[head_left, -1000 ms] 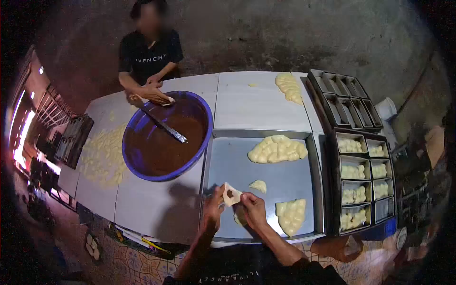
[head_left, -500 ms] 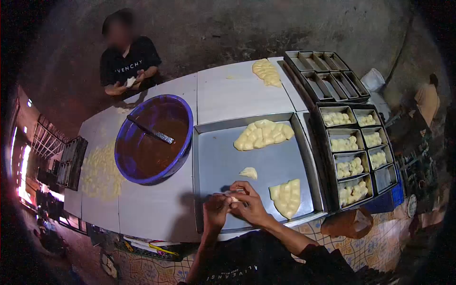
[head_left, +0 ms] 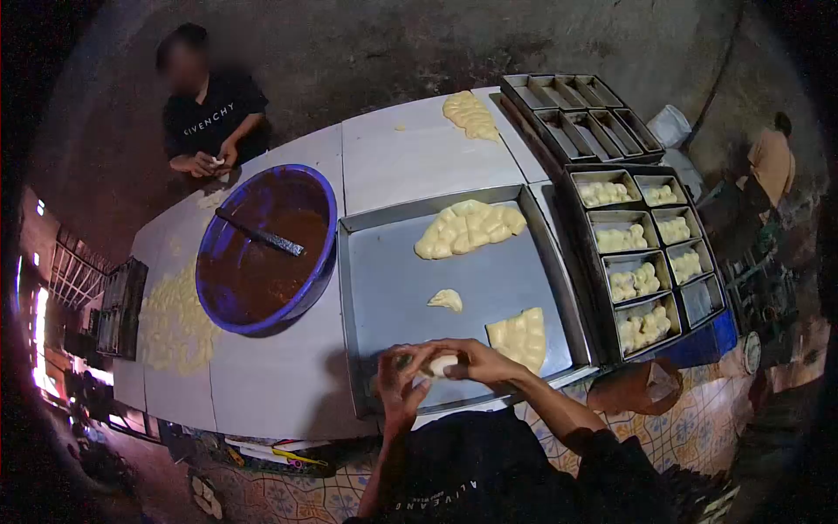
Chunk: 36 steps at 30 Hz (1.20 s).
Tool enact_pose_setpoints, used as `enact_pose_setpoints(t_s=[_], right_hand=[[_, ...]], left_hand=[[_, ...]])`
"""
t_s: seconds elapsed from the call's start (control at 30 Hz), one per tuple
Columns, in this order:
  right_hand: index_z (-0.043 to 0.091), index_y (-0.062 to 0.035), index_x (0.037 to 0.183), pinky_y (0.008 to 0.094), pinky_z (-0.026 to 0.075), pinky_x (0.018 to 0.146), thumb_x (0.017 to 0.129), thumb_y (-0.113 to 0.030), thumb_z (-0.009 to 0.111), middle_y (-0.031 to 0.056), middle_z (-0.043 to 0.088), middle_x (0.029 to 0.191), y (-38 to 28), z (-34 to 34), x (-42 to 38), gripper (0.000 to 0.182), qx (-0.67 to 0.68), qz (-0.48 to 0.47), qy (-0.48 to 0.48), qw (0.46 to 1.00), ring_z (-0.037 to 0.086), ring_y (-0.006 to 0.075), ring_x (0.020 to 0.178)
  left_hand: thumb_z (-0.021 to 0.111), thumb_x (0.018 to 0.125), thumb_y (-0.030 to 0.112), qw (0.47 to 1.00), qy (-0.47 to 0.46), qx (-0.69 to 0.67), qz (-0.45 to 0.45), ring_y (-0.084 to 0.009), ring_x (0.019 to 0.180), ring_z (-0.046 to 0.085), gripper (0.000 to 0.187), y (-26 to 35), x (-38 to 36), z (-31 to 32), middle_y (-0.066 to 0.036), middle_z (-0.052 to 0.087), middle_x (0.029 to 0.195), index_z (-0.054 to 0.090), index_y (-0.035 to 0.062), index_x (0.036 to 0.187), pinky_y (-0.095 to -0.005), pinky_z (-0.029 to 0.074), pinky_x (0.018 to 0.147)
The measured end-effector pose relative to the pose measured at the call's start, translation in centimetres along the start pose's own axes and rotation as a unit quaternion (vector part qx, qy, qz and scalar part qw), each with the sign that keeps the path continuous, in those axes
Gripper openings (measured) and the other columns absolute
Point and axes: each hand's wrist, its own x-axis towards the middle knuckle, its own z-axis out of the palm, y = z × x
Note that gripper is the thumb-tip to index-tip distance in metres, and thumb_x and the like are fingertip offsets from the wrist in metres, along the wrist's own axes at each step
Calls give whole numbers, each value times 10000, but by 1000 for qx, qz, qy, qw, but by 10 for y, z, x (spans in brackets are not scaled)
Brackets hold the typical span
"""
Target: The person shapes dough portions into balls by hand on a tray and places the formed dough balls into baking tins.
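Note:
A small pale piece of dough (head_left: 442,366) is between my two hands, above the near part of a large metal tray (head_left: 375,301). My right hand (head_left: 478,361) grips it from the right, fingers curled. On its left side, my left hand (head_left: 403,381) has bent fingers closed against the dough, and the fingertips of both hands meet. Beyond them a small dough scrap (head_left: 446,300) lies on the tray. A lobed dough slab (head_left: 519,339) rests close to my right wrist, and another slab (head_left: 470,229) sits at the tray's far side.
A blue basin (head_left: 325,262) of brown filling with a dark-handled spatula (head_left: 262,233) stands left. Flattened dough pieces (head_left: 179,319) cover the table's left end. Loaf tins (head_left: 650,253), several holding dough balls, line the right. Across the table a co-worker (head_left: 214,118) handles dough.
My hands have spread slightly apart around the dough, showing more of it. The whole view has shifted a little. The co-worker's hands have come lower and closer together.

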Motion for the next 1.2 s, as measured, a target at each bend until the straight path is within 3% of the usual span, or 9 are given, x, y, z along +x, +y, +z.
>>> enact_pose_setpoints(t_s=[0.07,0.23,0.33,0.47,0.63,0.77,0.93,1.1,1.2], right_hand=[[505,28,1309,317,453,957,781,114,560,102,634,1133,6,-10,10,538,-124,-27,132,983,582,190,1076],[551,-33,1267,392,483,895,678,-6,625,172,639,1122,28,-57,37,594,-290,-31,131,948,612,351,1023],[587,-66,1230,422,465,906,639,-33,645,163,585,1212,9,-70,51,594,-455,-141,106,873,541,323,1107],[630,-66,1141,425,461,895,700,-120,687,154,558,1195,27,-80,84,448,-602,-148,16,784,517,338,1110],[667,-86,1086,350,473,865,778,-161,728,105,532,1169,-4,-68,87,323,-191,-26,136,972,539,259,1012],[650,-20,1083,283,457,816,773,-95,759,66,511,1147,-42,-11,69,337,-14,-156,173,972,533,149,990],[585,17,1167,208,468,495,946,-155,585,36,580,857,-24,35,73,280,-90,-137,289,943,563,88,626],[448,-41,1257,361,452,920,1005,-507,283,159,552,1191,-56,31,86,555,35,-123,238,963,541,269,1086],[605,-48,1163,448,361,1022,973,-479,428,180,448,1308,-49,35,94,502,-106,-242,130,956,422,312,1263]], left_hand=[[647,722,-48,929,18,369,40,-205,1085,500,390,-20,2,-16,-86,537,1102,594,-1,1105,-339,414,964],[617,816,124,975,121,167,78,-205,996,545,211,-27,12,-42,-90,587,1047,639,-12,976,-330,441,889],[554,863,113,977,187,-62,-78,-205,871,596,145,-32,5,-47,-102,628,901,618,-12,902,-331,459,862],[537,884,53,978,-19,183,102,-213,920,618,125,-78,6,-56,-109,645,934,630,-16,934,-323,474,868],[558,904,-23,988,98,3,-117,-149,964,606,182,-50,8,-27,-105,651,977,631,-17,1070,-275,466,863],[601,909,81,991,104,51,-70,-192,1052,582,415,-40,26,-13,-121,589,1181,533,40,1316,-285,460,899],[707,852,108,973,199,-52,-104,-91,794,619,240,-22,44,-2,-112,671,1012,676,-55,1027,-253,508,675],[775,777,115,973,195,98,-74,-86,691,611,194,-26,46,-15,-77,699,860,713,-35,883,-233,484,590],[716,842,188,882,118,-359,-281,-134,771,630,188,-51,42,-15,-83,686,908,717,32,947,-274,500,694]])
